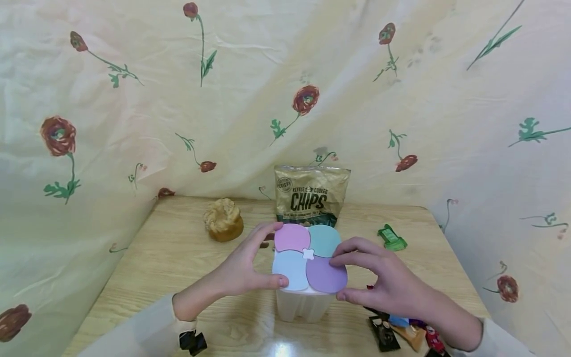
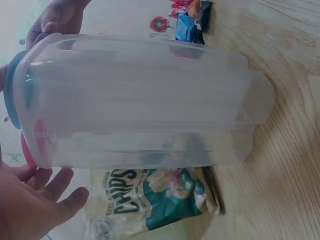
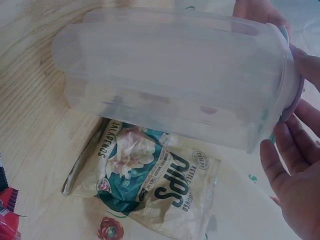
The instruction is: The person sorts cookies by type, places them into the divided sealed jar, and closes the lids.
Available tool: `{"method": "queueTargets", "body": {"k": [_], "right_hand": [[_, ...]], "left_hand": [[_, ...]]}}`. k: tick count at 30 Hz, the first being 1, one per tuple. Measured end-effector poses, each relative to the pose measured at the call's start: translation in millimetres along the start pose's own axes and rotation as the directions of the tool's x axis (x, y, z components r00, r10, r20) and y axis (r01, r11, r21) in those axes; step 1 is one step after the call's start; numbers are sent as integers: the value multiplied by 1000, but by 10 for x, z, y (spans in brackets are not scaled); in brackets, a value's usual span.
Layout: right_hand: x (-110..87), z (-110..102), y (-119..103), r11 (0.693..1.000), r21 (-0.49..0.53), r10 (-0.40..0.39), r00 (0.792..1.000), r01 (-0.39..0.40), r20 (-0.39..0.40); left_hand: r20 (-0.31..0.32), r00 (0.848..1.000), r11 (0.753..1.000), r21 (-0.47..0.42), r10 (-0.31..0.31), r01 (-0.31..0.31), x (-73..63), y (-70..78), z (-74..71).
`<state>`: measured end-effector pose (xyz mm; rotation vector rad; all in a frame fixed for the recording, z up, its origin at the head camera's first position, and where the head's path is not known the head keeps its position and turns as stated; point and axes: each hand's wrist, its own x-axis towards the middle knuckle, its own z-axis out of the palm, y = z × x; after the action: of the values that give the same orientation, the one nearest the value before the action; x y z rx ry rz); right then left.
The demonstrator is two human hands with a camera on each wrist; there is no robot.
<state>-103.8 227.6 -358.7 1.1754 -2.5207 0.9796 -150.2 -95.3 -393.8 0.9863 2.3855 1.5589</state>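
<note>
Container is standing upright on the counter, long axis vertical, lid facing up, on the near side of the chip bag; left hand and right hand are gripping the lid's left and right edges.

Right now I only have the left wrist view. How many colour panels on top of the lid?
Observer: Head view shows four on the lid: pink, teal, light blue and purple.
Operator: Where's the thumb of the left hand?
Observer: At the outer edge of the light blue panel.
Operator: Got the chips in frame. Anything left of them, seen from the head?
Observer: Yes, what looks like a bun, sitting on the table.
</note>
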Motion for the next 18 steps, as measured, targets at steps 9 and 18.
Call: {"method": "queueTargets", "body": {"k": [9, 18], "right_hand": [[38, 63, 112, 993, 5, -115, 986, 116, -119], [66, 104, 203, 970, -4, -239, 951, 243, -197]], "left_hand": [[13, 1000, 999, -45, -14, 15, 13, -31, 4], [10, 1000, 998, -64, -19, 20, 9, -19, 11]]}}
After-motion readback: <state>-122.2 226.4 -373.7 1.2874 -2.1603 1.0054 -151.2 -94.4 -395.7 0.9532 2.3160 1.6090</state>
